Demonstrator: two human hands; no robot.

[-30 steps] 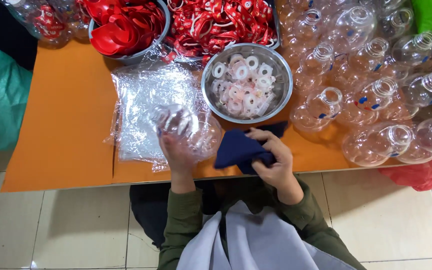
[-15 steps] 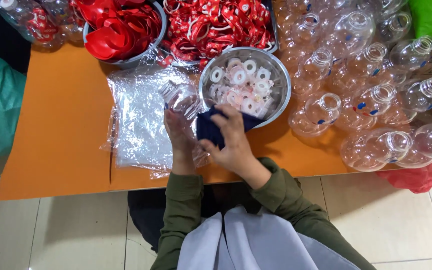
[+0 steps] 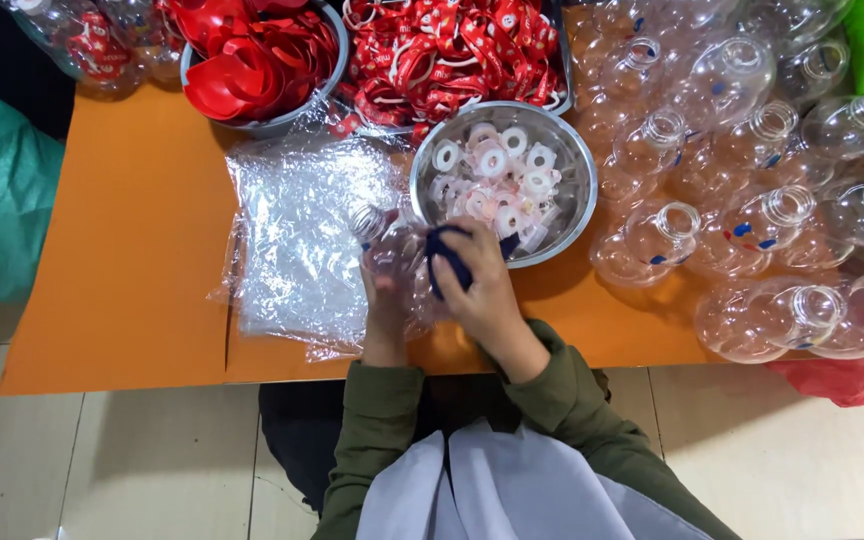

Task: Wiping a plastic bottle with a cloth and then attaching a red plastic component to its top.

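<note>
left hand (image 3: 384, 310) wrapped around clear plastic bottle (image 3: 392, 250), fingers closed on body, neck pointing far-left. right hand (image 3: 482, 290) clenched on dark blue cloth (image 3: 449, 258), pressing it against bottle side. bottle held just above near edge of orange table (image 3: 122, 260), over crinkled clear plastic sheet (image 3: 302, 230). steel bowl (image 3: 572, 150) of white ring parts touching right of hands. heap of empty clear bottles (image 3: 752, 200) at right, 2 containers of red bands (image 3: 352, 50) at far side.

likely risks: thin bottle wall denting under squeeze plus cloth pressure; smooth plastic slipping out of left grip and rolling off near edge; right elbow or cloth catching bowl rim and tipping rings; loose sheet sliding under a dropped bottle.
</note>
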